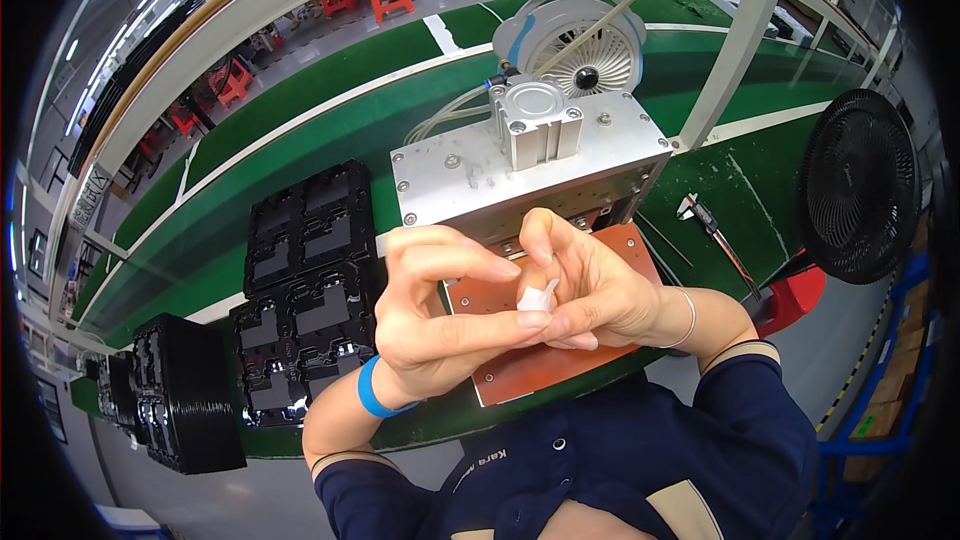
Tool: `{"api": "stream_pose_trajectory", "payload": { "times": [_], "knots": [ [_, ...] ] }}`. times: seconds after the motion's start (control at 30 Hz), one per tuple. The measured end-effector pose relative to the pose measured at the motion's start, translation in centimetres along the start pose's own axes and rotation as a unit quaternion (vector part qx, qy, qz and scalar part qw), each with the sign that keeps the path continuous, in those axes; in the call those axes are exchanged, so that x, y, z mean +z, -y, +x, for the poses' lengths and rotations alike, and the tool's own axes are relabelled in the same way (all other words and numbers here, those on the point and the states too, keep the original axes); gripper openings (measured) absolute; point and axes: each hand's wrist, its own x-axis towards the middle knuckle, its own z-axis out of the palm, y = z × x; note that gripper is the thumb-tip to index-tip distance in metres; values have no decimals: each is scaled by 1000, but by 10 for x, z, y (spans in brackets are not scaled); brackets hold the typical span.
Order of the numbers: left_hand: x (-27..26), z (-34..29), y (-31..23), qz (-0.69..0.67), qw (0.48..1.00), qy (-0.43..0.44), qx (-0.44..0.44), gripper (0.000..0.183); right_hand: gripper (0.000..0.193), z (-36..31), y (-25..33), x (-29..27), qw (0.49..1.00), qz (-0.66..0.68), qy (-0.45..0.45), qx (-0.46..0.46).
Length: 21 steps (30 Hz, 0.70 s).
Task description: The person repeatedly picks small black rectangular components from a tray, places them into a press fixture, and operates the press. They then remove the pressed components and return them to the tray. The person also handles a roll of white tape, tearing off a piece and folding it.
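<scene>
My left hand (430,305) and my right hand (605,290) meet over an orange-brown plate (510,375) at the front of a metal press. Between their fingertips is a small crumpled white piece (541,297) of thin, soft material; its exact kind cannot be made out. The left thumb and my right fingers pinch it, and the left index finger curls above. Part of the white piece lies against a right fingertip. Behind my hands stands the silver press (440,165), with a square air cylinder (540,125) on top.
Black moulded trays (305,325) lie to the left, with a tall tray stack (185,390) beyond them. At right are a digital caliper (715,235), thin rods (662,240) and a black fan (858,185). A white fan (585,50) stands behind the press near a slanted post (740,45).
</scene>
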Motion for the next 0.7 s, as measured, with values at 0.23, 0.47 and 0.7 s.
{"api": "stream_pose_trajectory", "payload": {
  "times": [0.23, 0.47, 0.7],
  "knots": [
    [-2, -4, 3, -157, 980, 16, -122, 34, 44, 1, 0, 7, 999, -30, -38, -14],
    [3, -2, 5, -106, 976, -22, -191, 27, 37, -1, 2, 0, 997, -4, -58, -42],
    [0, 4, -4, -88, 985, 6, -149, 15, 34, -1, 8, -4, 995, -12, -61, -78]
  ]
}}
